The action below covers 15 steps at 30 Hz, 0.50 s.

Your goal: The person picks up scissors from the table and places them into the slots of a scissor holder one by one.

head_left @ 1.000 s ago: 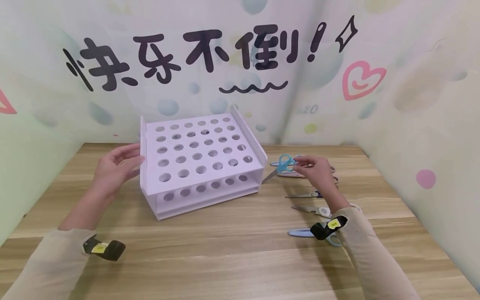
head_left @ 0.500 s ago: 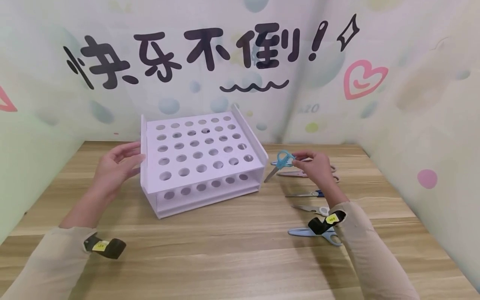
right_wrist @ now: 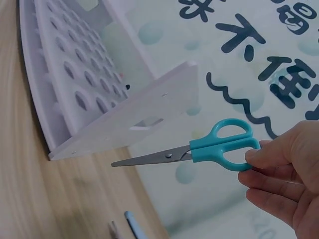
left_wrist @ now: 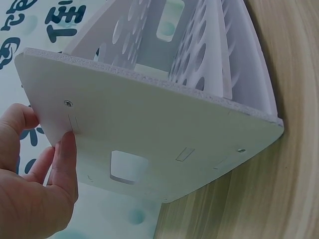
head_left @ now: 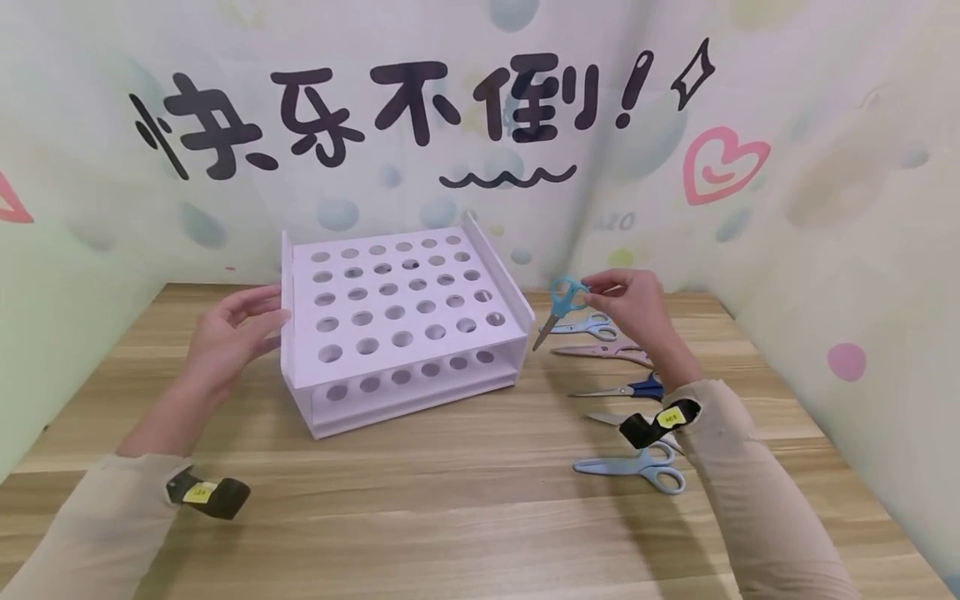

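Note:
At the left of the head view, my left hand pinches the upper edge of the side panel of a white rack. In the left wrist view its fingers lie on the panel's outer face, and the thumb tip goes behind the edge. The rack has two shelves full of round holes. My right hand pinches one handle loop of the teal scissors between thumb and fingers. The scissors hang just right of the rack, blades nearly closed, tip pointing down toward the left.
On the wooden table, right of the rack, lie several scissors in a column: light blue scissors, pink scissors, dark blue scissors, a partly hidden pair, and blue scissors nearest me. A printed curtain stands behind.
My right hand has lifted the teal scissors higher and slightly back, uncovering more of the scissors below. My left hand and the rack have stayed in place.

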Motion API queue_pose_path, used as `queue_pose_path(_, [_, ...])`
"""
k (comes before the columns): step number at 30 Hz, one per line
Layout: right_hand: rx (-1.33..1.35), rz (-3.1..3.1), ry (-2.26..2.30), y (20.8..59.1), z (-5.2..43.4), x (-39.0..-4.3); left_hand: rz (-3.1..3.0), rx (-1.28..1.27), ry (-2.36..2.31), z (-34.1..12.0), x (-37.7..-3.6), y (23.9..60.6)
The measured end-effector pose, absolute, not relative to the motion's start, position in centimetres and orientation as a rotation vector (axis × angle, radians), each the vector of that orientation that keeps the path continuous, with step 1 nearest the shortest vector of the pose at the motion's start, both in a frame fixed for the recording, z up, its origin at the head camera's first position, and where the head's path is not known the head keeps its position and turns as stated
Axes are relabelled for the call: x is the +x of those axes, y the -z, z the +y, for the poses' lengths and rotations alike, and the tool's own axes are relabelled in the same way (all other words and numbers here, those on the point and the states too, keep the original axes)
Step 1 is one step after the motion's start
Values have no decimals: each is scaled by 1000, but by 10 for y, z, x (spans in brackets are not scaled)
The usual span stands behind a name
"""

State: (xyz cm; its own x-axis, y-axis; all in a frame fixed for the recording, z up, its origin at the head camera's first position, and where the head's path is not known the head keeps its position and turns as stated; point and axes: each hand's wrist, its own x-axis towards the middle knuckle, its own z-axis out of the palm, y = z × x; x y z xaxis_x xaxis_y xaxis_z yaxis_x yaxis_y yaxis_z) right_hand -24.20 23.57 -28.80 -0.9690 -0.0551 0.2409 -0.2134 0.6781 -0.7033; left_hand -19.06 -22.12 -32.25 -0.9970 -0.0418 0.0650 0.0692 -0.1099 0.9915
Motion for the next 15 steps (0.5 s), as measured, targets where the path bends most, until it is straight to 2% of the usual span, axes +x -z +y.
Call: queue_pose_path(15, [227,-2648,-1082,245,220,-248,-2032,-45,2292,-222,-190,323])
